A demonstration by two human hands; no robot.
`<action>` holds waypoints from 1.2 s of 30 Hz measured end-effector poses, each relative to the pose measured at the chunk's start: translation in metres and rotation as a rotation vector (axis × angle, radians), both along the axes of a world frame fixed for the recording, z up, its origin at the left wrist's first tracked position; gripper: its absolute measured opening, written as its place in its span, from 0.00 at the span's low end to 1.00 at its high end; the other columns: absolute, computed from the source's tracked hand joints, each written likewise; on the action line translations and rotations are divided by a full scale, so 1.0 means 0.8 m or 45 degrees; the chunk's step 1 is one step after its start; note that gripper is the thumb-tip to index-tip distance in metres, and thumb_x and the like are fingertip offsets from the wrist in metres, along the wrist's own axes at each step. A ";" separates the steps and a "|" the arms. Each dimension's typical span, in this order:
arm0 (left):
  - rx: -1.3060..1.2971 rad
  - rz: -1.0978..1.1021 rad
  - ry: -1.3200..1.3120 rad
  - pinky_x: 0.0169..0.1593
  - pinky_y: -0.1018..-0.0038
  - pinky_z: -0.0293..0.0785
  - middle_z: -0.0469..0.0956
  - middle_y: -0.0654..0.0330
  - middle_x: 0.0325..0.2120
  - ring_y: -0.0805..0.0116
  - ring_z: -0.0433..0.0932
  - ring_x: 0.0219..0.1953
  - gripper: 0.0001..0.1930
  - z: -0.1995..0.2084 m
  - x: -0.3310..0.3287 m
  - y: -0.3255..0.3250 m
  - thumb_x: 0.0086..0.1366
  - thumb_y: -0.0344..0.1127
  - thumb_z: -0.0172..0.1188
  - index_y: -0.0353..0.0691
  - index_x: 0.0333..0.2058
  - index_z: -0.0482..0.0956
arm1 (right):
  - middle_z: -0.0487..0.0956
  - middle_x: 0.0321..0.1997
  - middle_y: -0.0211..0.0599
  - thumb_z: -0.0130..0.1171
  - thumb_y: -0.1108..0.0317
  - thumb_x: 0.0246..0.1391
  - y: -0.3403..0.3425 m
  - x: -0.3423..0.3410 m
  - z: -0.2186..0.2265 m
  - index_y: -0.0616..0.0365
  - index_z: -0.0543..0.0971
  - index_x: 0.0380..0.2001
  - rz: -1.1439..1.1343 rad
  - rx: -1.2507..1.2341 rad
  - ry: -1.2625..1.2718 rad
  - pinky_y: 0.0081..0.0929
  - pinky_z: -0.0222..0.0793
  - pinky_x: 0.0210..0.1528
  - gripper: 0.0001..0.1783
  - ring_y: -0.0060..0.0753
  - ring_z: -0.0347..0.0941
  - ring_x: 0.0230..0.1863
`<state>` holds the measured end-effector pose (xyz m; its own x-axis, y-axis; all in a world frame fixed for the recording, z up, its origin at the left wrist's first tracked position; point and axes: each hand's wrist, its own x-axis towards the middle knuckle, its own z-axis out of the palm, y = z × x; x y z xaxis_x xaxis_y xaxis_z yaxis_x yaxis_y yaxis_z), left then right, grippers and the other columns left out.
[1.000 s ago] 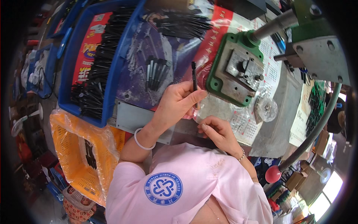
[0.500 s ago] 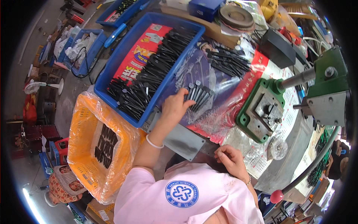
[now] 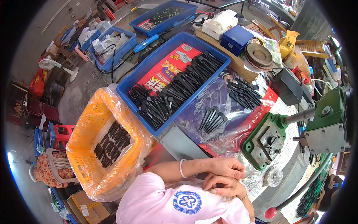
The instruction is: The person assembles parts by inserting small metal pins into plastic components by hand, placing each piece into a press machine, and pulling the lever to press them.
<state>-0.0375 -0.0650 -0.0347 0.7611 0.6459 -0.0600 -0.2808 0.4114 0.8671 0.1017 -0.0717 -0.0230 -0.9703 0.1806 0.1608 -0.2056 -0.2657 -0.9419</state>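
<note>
My left hand (image 3: 226, 167), a white bracelet on its wrist, lies across my right hand (image 3: 222, 185) close to my body. The left fingers are bent and pressed together; what is under their tips is hidden. My right fingers are loosely bent and apart, with nothing visible in them. Beyond the hands, a small fan of black bolt-like rods (image 3: 213, 119) with flat heads lies on a plastic-covered sheet. Farther off is a larger loose pile of these black rods (image 3: 244, 93). Many more black rods (image 3: 179, 89) fill part of a blue tray (image 3: 123, 93).
At left stands an orange basket (image 3: 80, 142), lined with clear plastic, holding rows of dark rods (image 3: 112, 143). A green press (image 3: 324, 123) with a metal die plate (image 3: 267, 140) and red-knobbed lever (image 3: 270, 213) occupies the right. A seated person (image 3: 56, 168) is at far left.
My left hand has left the small fan of black rods and drawn back over my right hand. The fan stays on the sheet. The whole view has shifted, showing more of the far side.
</note>
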 end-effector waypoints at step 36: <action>1.486 0.830 1.536 0.44 0.62 0.69 0.74 0.56 0.31 0.54 0.74 0.41 0.09 -0.065 -0.073 0.245 0.53 0.31 0.66 0.38 0.33 0.78 | 0.77 0.46 0.40 0.56 0.71 0.61 -0.034 0.136 0.001 0.65 0.77 0.43 -0.708 -0.389 -0.318 0.25 0.68 0.48 0.10 0.29 0.72 0.46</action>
